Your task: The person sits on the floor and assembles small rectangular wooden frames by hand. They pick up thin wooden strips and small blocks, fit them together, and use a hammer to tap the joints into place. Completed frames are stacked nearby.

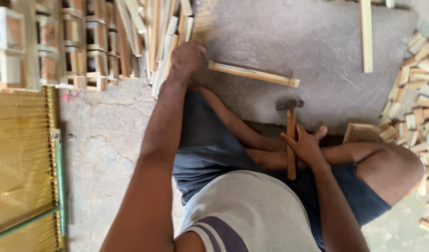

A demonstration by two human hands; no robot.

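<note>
My left hand (186, 58) reaches out to a pile of long pale wooden slats (165, 42) leaning at the far side. It rests on their ends with its fingers curled out of sight, so I cannot tell whether it grips one. My right hand (305, 145) is closed around the wooden handle of a hammer (290, 135), whose dark metal head points away from me above my crossed legs. A single loose slat (252, 73) lies on the grey stone slab (317, 42) just past the hammer head.
Stacked small wooden frames (84, 46) stand at the far left. A yellow woven mat (21, 163) lies on the left. A heap of short wood blocks (420, 93) fills the right edge. Another slat (366, 35) lies on the slab, and a block (361, 133) sits by my knee.
</note>
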